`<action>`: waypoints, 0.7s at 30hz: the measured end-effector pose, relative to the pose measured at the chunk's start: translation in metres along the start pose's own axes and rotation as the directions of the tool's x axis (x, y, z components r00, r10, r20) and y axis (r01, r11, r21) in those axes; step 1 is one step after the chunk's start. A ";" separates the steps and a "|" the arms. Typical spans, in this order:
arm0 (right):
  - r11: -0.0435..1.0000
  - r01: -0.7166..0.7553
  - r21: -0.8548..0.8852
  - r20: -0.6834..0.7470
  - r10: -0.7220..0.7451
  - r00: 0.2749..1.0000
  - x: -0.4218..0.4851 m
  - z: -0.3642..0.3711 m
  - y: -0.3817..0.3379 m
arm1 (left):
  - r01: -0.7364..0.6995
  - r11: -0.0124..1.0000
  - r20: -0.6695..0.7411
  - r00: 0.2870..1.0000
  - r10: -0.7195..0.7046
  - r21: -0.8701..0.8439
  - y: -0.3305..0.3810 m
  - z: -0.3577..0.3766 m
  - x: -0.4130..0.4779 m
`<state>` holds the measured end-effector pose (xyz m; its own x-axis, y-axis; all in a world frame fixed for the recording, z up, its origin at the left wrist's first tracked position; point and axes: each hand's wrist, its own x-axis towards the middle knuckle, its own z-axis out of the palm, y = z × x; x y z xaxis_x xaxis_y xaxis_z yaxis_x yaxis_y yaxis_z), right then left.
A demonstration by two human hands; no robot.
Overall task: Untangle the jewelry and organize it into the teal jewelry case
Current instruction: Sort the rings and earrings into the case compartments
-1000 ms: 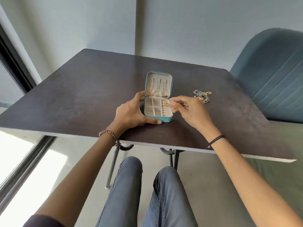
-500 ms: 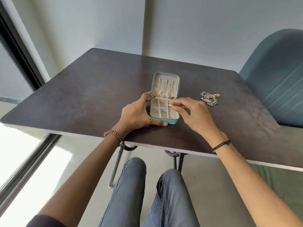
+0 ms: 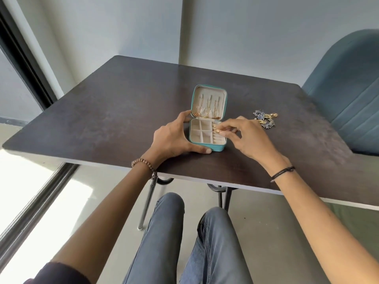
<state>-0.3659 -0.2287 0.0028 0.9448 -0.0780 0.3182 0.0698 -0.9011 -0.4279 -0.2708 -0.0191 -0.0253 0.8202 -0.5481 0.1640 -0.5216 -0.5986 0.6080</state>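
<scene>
Teal jewelry case [image 3: 218, 149], item one. Position?
— Near the middle of the dark table [image 3: 102, 119], toward the near edge. Lid [image 3: 209, 91] open and upright at the far side, with thin gold chains [image 3: 208, 107] hanging against its cream lining. The tray is divided into cream compartments, with a ribbed section on the right.

Left hand [image 3: 171, 140]?
— Grips the case from its left side: the thumb lies along the front wall, and the index finger reaches the corner by the hinge. Beaded bracelet [image 3: 142, 161] on that wrist.

Right hand [image 3: 251, 140]?
— Fingertips curled together, pinching a small gold piece [image 3: 217, 131] just over the right-hand section of the tray. I cannot tell whether the piece touches the lining. Black cord [image 3: 283, 173] on that wrist.

Loose stock?
— One tangled cluster [image 3: 265, 119] of blue-grey and gold jewelry lies on the table, to the right of the case and apart from it, just beyond the right hand.

Other entries?
— Blue-grey upholstered chair [image 3: 348, 99] at the table's right. The person's knees in grey trousers show below the near edge.
</scene>
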 end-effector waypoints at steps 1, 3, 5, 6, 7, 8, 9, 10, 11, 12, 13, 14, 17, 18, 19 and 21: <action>1.000 0.007 -0.008 0.006 -0.007 1.000 0.001 0.000 0.000 | 0.000 1.000 0.002 1.000 0.000 -0.003 0.000 0.000 0.000; 1.000 0.023 -0.015 0.009 -0.022 1.000 0.002 0.000 -0.001 | 0.000 1.000 0.009 1.000 0.000 -0.008 0.000 0.000 0.000; 1.000 0.000 -0.009 0.015 0.000 1.000 0.005 -0.001 -0.001 | 0.002 1.000 0.012 1.000 -0.002 -0.007 0.001 -0.001 0.000; 1.000 -0.015 -0.010 0.019 0.016 1.000 0.006 -0.001 -0.002 | 0.003 1.000 0.012 1.000 -0.003 -0.006 0.001 -0.001 0.000; 1.000 -0.026 -0.011 0.025 0.026 0.999 0.007 -0.001 -0.003 | 0.005 1.000 0.011 1.000 -0.005 -0.004 0.001 -0.001 0.000; 0.999 -0.030 -0.014 0.031 0.031 0.999 0.009 -0.001 -0.003 | 0.006 1.000 0.010 1.000 -0.006 0.000 0.001 0.000 0.000; 0.999 -0.031 -0.019 0.036 0.032 0.999 0.010 -0.001 -0.005 | 0.007 1.000 0.008 1.000 -0.007 0.003 0.001 0.000 0.000; 0.999 -0.032 -0.025 0.043 0.033 0.999 0.010 -0.002 -0.006 | 0.008 1.000 0.008 1.000 -0.008 0.006 0.001 0.000 0.000; 0.999 -0.033 -0.031 0.050 0.035 0.998 0.011 -0.002 -0.008 | 0.007 1.000 0.010 1.000 -0.007 0.007 0.000 0.000 0.000; 0.999 -0.037 -0.035 0.056 0.039 0.998 0.011 -0.003 -0.009 | 0.007 1.000 0.011 1.000 -0.007 0.008 0.000 0.000 0.000; 0.998 -0.044 -0.037 0.061 0.046 0.997 0.011 -0.003 -0.010 | 0.008 1.000 0.013 1.000 -0.008 0.008 0.000 0.000 0.000; 0.998 -0.056 -0.042 0.065 0.058 0.996 0.011 -0.003 -0.012 | 0.008 1.000 0.016 1.000 -0.008 0.009 0.000 0.000 0.000; 0.992 -0.084 -0.097 0.049 0.089 0.995 0.009 -0.002 -0.017 | 0.003 1.000 0.020 1.000 -0.003 0.005 0.000 0.000 0.001; 0.989 -0.087 -0.121 0.036 0.092 0.995 0.008 -0.001 -0.020 | 0.002 1.000 0.021 1.000 -0.002 0.004 0.000 0.000 0.000; 0.985 -0.089 -0.147 0.025 0.093 0.995 0.006 -0.001 -0.023 | 0.001 1.000 0.022 1.000 -0.001 0.002 0.000 0.000 0.000; 0.972 -0.086 -0.220 0.011 0.091 0.996 0.004 -0.003 -0.028 | -0.002 1.000 0.025 1.000 0.002 -0.002 0.001 -0.001 0.000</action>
<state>-0.3650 -0.2050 0.0180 0.9507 -0.1549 0.2686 -0.0842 -0.9627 -0.2573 -0.2712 -0.0192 -0.0244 0.8131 -0.5636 0.1461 -0.5228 -0.5965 0.6090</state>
